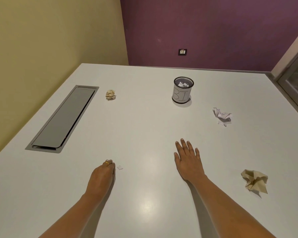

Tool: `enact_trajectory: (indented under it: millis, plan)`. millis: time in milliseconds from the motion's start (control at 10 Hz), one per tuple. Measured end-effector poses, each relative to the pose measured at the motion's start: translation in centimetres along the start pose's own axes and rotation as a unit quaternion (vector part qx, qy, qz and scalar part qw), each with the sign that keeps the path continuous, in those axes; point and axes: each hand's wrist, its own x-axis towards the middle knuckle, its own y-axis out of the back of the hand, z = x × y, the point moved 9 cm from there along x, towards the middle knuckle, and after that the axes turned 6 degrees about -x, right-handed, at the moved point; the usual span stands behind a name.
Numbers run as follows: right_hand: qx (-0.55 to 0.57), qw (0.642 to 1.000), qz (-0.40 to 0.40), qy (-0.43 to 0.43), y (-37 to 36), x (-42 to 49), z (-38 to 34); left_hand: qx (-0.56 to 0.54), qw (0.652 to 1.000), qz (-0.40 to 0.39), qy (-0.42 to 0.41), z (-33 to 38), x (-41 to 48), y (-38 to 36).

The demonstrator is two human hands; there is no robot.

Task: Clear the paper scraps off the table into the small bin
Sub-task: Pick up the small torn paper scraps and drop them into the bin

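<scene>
A small mesh bin (182,91) with a paper label stands upright at the far middle of the white table (144,127), with crumpled white paper inside. A cream paper ball (110,95) lies far left of it. To the bin's right is a crumpled white scrap (222,116). A crumpled tan scrap (255,181) rests near right. A tiny white scrap (120,167) lies just right of my left hand (102,176), whose fingers are curled down on the table; nothing shows in them. My right hand (187,159) lies flat, fingers spread, holding nothing.
A grey recessed cable hatch (62,119) is set into the table at the left. Yellow and purple walls meet behind the table. A window frame (292,79) borders the table's right edge.
</scene>
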Motion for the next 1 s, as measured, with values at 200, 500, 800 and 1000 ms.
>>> enact_trajectory:
  millis: [200,500,800,1000]
  plan:
    - [-0.008,1.000,0.004,0.001,0.1,-0.1,0.0,-0.063,0.995,0.042,0.069,-1.9,0.0,0.1]
    - [-0.013,1.000,0.008,-0.001,0.1,0.0,0.0,-0.071,0.994,0.063,0.045,0.8,-0.8,0.0]
    - [-0.009,1.000,0.004,-0.002,0.0,0.0,0.0,-0.088,0.995,-0.002,0.043,2.6,-0.5,-2.9]
    - [-0.012,1.000,0.009,-0.002,0.2,-0.1,-0.1,-0.135,0.989,0.023,0.049,1.5,-0.3,-3.0]
